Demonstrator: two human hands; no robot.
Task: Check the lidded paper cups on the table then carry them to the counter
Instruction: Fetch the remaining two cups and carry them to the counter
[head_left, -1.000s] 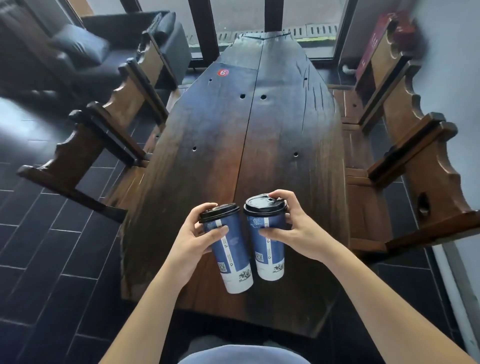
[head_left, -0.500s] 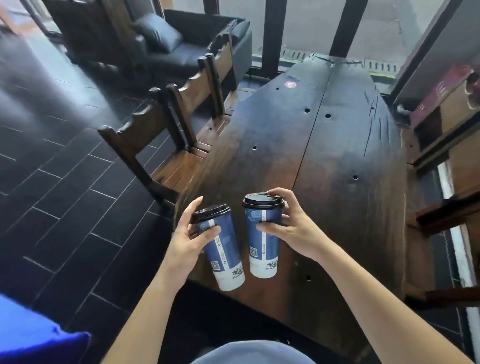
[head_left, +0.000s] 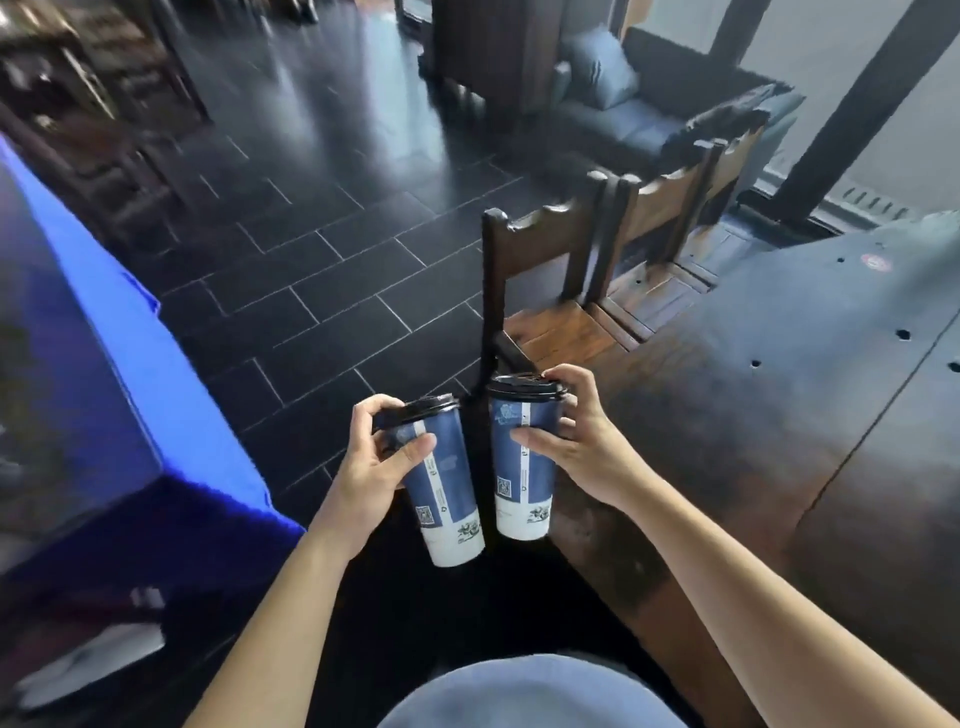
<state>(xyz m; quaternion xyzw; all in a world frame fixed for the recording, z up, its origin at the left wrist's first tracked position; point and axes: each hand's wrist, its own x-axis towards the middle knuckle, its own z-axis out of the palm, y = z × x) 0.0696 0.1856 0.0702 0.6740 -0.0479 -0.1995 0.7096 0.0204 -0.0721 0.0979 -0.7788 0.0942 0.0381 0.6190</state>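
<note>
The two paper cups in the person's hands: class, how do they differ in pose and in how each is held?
The left cup tilts, its base swinging rightward; the right cup stands nearly upright. The left hand grips its cup from the left side, the right hand from the right, one finger on the lid's rim. The left cup hangs lower. Both are blue and white with black lids.

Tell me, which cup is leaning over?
The left cup, held in the left hand, tilts with its lid toward the left. The right cup, in the right hand, stands nearly upright.
</note>
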